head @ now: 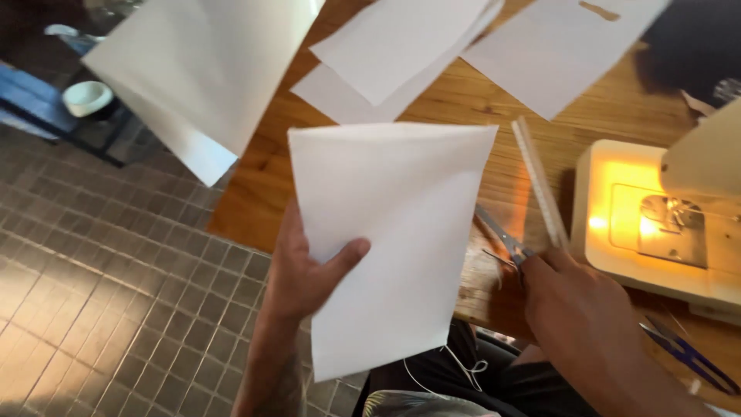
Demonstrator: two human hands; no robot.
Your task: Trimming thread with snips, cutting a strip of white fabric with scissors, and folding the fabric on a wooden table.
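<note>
The wooden desk (463, 100) fills the upper right, its near edge running diagonally above the tiled floor (116, 309). Loose white sheets (386, 54) lie across it, some cut off by the frame. A sewing machine (664, 216) stands at the right edge, lamp glowing (its body mostly out of view). The left hand (305, 270) pinches a white folded sheet (394, 239) held up off the desk's edge, thumb on top. The right hand (579, 309) is closed around scissors (502, 239), blades slightly parted beside a ruler (540, 181); the handles are hidden.
</note>
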